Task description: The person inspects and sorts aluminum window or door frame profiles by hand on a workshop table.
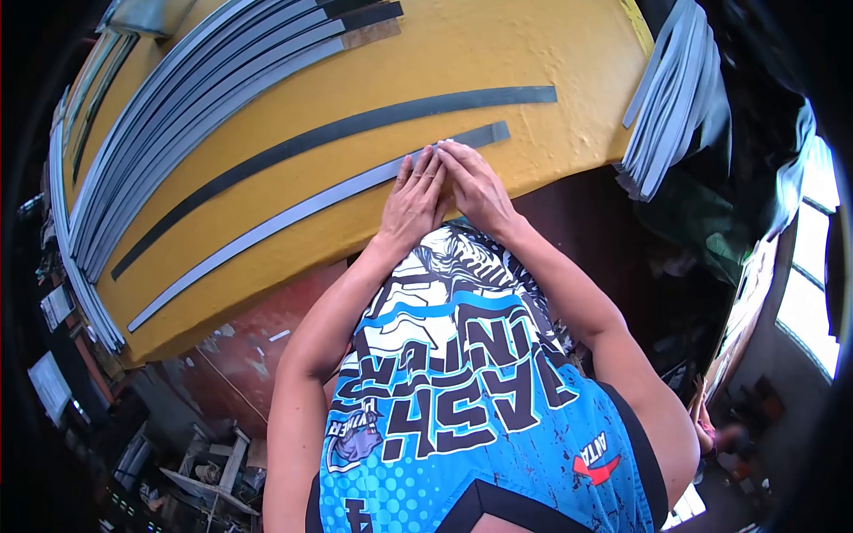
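Observation:
A long strip (pixel 293 213), light grey with a darker right end, lies along the near side of a yellow table. My left hand (pixel 415 200) rests with its fingers stretched over the strip near that darker end, holding nothing. Just right of it, my right hand (pixel 477 186) has its fingers bent and pressed together on the same strip, tips nearly meeting the left hand's. Both thumbs are mostly hidden. Beyond the hands, a dark strip (pixel 338 129) curves roughly parallel and apart from the grey one.
Many stacked grey strips (pixel 195 107) cover the table's far left. A bundle of grey strips (pixel 671 98) hangs over the right edge of the yellow table (pixel 515 53). Below left stands a wooden frame (pixel 213 471) amid clutter. Another person's arm (pixel 704 417) shows at lower right.

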`<state>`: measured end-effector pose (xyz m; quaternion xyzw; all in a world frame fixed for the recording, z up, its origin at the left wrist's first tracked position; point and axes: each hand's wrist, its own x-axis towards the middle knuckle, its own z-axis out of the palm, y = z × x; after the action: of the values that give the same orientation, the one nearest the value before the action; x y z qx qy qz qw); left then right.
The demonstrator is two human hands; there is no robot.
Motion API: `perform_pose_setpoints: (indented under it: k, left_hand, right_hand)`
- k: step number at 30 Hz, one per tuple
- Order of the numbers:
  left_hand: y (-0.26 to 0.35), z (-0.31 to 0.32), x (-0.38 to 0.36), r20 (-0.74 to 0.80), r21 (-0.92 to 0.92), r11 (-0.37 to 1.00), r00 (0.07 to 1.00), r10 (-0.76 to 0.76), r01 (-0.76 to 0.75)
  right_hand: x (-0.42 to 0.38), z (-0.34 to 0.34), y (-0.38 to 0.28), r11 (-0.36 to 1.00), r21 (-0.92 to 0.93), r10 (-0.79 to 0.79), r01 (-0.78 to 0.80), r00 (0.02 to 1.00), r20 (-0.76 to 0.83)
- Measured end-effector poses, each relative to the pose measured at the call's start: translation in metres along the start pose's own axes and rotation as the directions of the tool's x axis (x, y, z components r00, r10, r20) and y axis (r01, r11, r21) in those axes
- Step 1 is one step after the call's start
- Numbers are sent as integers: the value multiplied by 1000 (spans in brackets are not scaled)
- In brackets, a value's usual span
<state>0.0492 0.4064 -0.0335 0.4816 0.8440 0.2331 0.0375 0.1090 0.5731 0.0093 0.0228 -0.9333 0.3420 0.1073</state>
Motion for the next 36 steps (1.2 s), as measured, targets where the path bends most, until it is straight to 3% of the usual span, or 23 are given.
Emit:
perform_pose_setpoints:
  k: [1,4,6,8,12,16,18,19,20,21,22,24,27,32,34,36]
  left_hand:
    - [0,-1,0,29,14,1000,1000,-7,6]
    - [2,-6,-6,9,-25,999,999,-47,47]
    - [1,-18,-16,9,-35,995,995,-95,96]
    - [-8,-33,-34,48,5,968,967,-251,251]
    - [-38,-53,-90,51,159,900,907,-417,405]
    - [-44,-63,-107,-62,105,848,854,-516,520]
    - [-27,-56,-85,-10,121,892,899,-439,437]
    - [-17,-55,-68,44,-44,914,915,-400,402]
    - [-13,-41,-59,56,-81,944,947,-317,321]
    - [-16,-30,-53,78,59,966,964,-254,250]
    - [-19,-28,-52,33,55,969,970,-242,240]
    - [-22,-39,-66,7,0,942,942,-336,336]
    - [-46,-66,-115,34,58,874,874,-484,482]
    - [-111,-114,-201,-25,108,794,800,-599,598]
    - [-143,-124,-240,-78,202,706,730,-679,679]
    - [-168,-136,-276,-90,199,693,717,-691,693]
  right_hand:
    - [1,3,0,991,-135,-1,8,999,50]
    - [-5,2,-6,966,-259,29,11,988,152]
    - [-5,3,-8,971,-240,60,-14,981,185]
    - [-7,5,-7,897,-441,76,32,971,225]
    - [-5,-1,-14,888,-459,111,8,966,232]
    - [2,5,-28,920,-388,146,-59,969,199]
    - [6,17,-32,937,-347,59,28,969,239]
    - [5,29,-34,961,-270,14,58,966,258]
    - [5,40,-39,979,-186,-33,87,960,277]
    - [6,45,-38,968,-245,28,58,942,334]
    - [6,47,-34,959,-280,41,53,946,320]
    - [4,43,-33,936,-351,85,29,949,303]
    - [-1,48,-31,921,-390,99,15,958,270]
    - [-4,56,-39,886,-463,168,-40,956,239]
    - [-4,62,-43,848,-519,212,-107,966,148]
    - [-6,70,-44,823,-555,228,-122,965,126]
